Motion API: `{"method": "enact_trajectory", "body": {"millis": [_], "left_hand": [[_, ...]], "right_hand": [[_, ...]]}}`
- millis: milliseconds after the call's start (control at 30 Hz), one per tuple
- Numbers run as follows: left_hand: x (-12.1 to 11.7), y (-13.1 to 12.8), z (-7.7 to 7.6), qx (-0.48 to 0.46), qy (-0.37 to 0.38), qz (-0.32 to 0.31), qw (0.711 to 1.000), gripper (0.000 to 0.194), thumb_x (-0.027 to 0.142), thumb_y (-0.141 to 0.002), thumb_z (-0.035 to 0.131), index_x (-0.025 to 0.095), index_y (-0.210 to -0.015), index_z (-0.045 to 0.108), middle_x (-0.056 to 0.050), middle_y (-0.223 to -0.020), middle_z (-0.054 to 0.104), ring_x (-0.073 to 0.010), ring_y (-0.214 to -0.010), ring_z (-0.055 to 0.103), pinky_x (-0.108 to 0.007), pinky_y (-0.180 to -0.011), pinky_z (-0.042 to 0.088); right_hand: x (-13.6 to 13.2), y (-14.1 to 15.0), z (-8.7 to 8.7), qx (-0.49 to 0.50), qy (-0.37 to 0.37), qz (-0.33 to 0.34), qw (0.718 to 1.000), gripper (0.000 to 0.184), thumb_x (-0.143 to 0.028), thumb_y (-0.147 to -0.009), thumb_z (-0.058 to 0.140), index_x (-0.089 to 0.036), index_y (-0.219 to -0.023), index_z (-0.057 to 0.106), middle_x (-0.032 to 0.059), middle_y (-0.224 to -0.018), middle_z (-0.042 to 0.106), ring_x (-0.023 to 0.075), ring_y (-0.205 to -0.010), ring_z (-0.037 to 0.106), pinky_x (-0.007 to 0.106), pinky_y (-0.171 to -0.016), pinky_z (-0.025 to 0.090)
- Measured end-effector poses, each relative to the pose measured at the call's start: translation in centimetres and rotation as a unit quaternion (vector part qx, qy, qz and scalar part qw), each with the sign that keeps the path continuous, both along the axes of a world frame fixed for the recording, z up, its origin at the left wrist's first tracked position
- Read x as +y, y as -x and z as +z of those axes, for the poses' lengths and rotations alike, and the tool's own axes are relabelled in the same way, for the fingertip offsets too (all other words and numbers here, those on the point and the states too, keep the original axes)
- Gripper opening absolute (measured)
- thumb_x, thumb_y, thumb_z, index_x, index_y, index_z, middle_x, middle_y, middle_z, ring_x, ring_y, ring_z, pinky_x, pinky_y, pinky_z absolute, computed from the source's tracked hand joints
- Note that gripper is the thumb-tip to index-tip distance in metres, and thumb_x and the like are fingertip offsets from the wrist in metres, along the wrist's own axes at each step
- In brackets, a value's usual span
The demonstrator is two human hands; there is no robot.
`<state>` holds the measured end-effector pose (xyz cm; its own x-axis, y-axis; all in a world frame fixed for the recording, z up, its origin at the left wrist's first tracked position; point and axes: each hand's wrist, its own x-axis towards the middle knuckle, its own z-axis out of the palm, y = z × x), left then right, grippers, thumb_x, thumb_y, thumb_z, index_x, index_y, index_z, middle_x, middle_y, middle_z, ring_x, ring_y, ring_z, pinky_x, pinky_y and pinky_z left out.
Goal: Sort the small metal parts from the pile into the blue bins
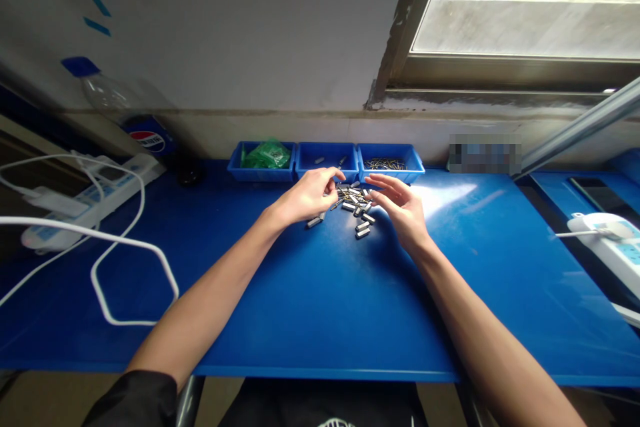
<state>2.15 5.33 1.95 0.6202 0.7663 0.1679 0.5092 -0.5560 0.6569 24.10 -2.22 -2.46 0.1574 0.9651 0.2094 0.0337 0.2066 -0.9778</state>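
Note:
A loose pile of small silver-and-black cylindrical pieces (363, 227), mixed with thin brass-coloured pins (345, 194), lies on the blue table. At the pile's left edge is my left hand (307, 195), its fingers curled and the thumb drawn toward the index finger. Whatever it may pinch is too small to make out. My right hand (404, 208) hovers along the right side of the pile, fingers stretched and apart, with nothing visible in it. Behind the hands, the middle blue bin (327, 175) contains a few small pieces.
The left bin (263, 175) holds a green plastic bag (269, 155); the right bin (395, 177) holds many thin pins. A cola bottle (150, 137), white cables (165, 260) and a power strip (85, 203) occupy the left side. Another power strip (615, 247) is at right.

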Motion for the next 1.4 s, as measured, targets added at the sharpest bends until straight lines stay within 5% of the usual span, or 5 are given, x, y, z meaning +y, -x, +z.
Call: {"method": "enact_trajectory", "body": {"millis": [167,600,967,1200,1400], "left_hand": [[-0.6,-0.4,1.3,-0.136,0.1,-0.003,0.986,0.013,0.023,-0.083,0.072,0.015,-0.092,0.075,-0.005,-0.088,0.079,-0.0179,-0.079,0.074,-0.026,-0.073,0.057],[-1.1,-1.3,0.6,-0.186,0.185,0.022,0.965,0.043,0.054,-0.079,0.082,0.012,-0.074,0.077,-0.01,-0.076,0.079,-0.0182,-0.068,0.072,-0.026,-0.064,0.053],[0.1,0.1,-0.1,0.046,-0.042,0.032,0.998,0.02,0.032,-0.088,0.072,0.019,-0.1,0.081,-0.007,-0.1,0.081,-0.0225,-0.092,0.074,-0.03,-0.084,0.056],[-0.1,-0.2,-0.8,0.154,-0.065,0.015,0.986,0.024,0.021,-0.082,0.074,0.02,-0.105,0.079,-0.008,-0.105,0.078,-0.0247,-0.099,0.072,-0.031,-0.084,0.056],[0.2,0.0,-0.5,0.106,-0.061,0.009,0.992,0.016,0.021,-0.088,0.068,0.018,-0.099,0.079,-0.008,-0.101,0.079,-0.0222,-0.092,0.073,-0.03,-0.084,0.056]], "right_hand": [[-0.4,0.3,0.4,0.005,0.036,0.048,0.998,0.037,-0.043,-0.085,0.083,-0.026,-0.117,0.076,0.0062,-0.105,0.082,0.0254,-0.097,0.078,0.043,-0.093,0.062],[-0.5,0.8,0.8,0.069,0.073,0.098,0.99,0.033,-0.045,-0.079,0.089,-0.025,-0.103,0.083,0.0055,-0.099,0.083,0.0228,-0.086,0.077,0.04,-0.086,0.062],[-0.1,0.2,0.5,-0.022,0.062,-0.024,0.998,0.038,-0.051,-0.077,0.088,-0.021,-0.099,0.082,0.0075,-0.087,0.081,0.0252,-0.079,0.076,0.044,-0.081,0.063],[0.1,-0.1,0.4,0.045,-0.032,-0.024,0.998,0.06,-0.044,-0.079,0.089,-0.031,-0.135,0.07,0.0074,-0.149,0.065,0.0313,-0.128,0.069,0.05,-0.113,0.054],[0.1,-0.2,0.2,0.007,-0.008,-0.027,1.0,0.05,-0.046,-0.084,0.083,-0.028,-0.129,0.072,0.0097,-0.139,0.071,0.0315,-0.118,0.074,0.052,-0.108,0.057]]}}
